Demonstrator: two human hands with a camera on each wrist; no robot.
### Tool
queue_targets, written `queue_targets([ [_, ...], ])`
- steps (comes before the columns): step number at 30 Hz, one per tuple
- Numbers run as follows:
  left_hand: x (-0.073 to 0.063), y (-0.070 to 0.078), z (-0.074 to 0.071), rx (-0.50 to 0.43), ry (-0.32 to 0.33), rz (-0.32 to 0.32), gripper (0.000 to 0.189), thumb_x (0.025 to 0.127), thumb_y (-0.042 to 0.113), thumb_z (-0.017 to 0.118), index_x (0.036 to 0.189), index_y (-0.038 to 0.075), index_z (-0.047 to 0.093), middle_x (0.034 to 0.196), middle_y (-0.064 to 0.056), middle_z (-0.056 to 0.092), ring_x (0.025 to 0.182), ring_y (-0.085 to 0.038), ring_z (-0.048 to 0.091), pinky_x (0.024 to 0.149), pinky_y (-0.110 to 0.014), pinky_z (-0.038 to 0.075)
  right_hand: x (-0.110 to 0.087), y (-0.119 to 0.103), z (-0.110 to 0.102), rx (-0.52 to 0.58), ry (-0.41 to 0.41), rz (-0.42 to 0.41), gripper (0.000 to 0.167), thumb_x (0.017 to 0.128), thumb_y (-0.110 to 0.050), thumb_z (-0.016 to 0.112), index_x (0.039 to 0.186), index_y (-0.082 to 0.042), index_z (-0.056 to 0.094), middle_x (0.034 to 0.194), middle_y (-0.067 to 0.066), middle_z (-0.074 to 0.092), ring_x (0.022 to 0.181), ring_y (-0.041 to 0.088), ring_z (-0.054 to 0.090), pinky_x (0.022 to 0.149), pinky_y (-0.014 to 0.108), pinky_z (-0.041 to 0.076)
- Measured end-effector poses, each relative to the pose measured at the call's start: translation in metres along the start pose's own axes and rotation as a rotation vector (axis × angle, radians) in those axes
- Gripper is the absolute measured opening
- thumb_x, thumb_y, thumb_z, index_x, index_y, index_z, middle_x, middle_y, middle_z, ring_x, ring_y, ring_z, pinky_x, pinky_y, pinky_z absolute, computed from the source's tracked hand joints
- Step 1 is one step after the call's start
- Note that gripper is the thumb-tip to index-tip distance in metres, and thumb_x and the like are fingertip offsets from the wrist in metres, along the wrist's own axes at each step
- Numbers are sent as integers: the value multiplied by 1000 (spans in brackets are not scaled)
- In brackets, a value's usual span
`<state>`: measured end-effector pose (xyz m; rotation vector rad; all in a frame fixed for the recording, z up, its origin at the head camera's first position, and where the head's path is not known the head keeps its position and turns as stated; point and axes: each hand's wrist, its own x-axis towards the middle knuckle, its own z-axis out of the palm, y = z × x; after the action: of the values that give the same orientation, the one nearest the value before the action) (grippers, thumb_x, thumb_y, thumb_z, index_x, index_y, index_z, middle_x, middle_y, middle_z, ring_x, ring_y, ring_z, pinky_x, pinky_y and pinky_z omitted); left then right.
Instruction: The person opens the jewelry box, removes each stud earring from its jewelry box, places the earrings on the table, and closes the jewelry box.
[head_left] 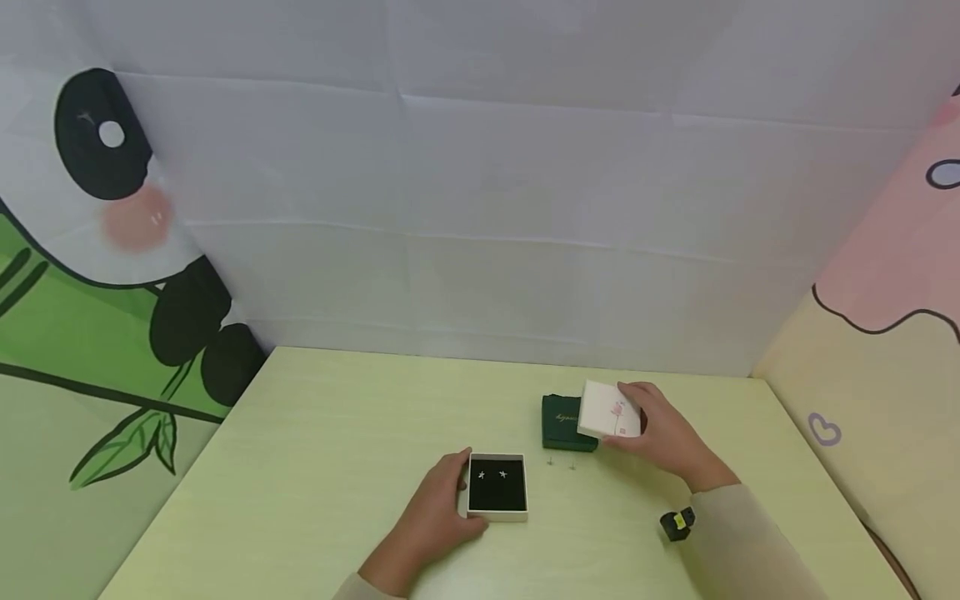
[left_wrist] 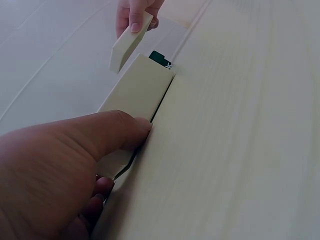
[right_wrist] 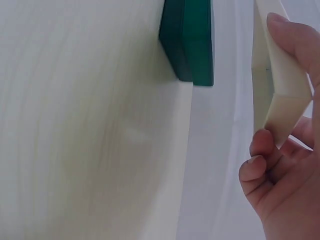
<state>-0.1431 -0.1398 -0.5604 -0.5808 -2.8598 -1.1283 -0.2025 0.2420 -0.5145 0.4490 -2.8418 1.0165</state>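
Note:
A small white jewelry box base sits on the table, lined with a black pad that carries two star-shaped earrings. My left hand grips this base by its left side, with the thumb on the near wall. Up and to the right, my right hand holds the white box lid, printed with a pink flower. That lid is raised and tilted, its hollow underside showing in the right wrist view. Behind it lies a dark green box, partly covered in the head view.
Two tiny stud-like pieces lie on the table in front of the green box. Beside the right sleeve is a small black block with a yellow patch. A white sheet hangs behind the table's far edge.

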Motion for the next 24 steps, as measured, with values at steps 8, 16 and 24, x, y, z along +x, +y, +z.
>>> queue_targets([
  [8,5,0,4,7,14,-10,98,71,24,90,152,-1,41,123,2,55,101,-11,54,94,-39,48,10,29,-16,-41,-15,16,95,82,-36,88,154,5,40,148,20,42,110,29,52,93,48,47],
  [16,11,2,6,4,23,-14,98,70,24,89,152,-2,42,120,2,55,100,-12,53,91,-38,48,20,49,-20,-53,-59,45,98,84,-41,86,154,7,37,149,25,40,120,36,50,101,56,43],
  [24,16,2,9,10,31,-18,97,71,24,89,152,-2,42,121,2,55,100,-11,53,91,-37,48,28,62,-18,-54,-103,66,99,84,-42,86,155,7,36,150,27,39,126,40,48,105,60,40],
])
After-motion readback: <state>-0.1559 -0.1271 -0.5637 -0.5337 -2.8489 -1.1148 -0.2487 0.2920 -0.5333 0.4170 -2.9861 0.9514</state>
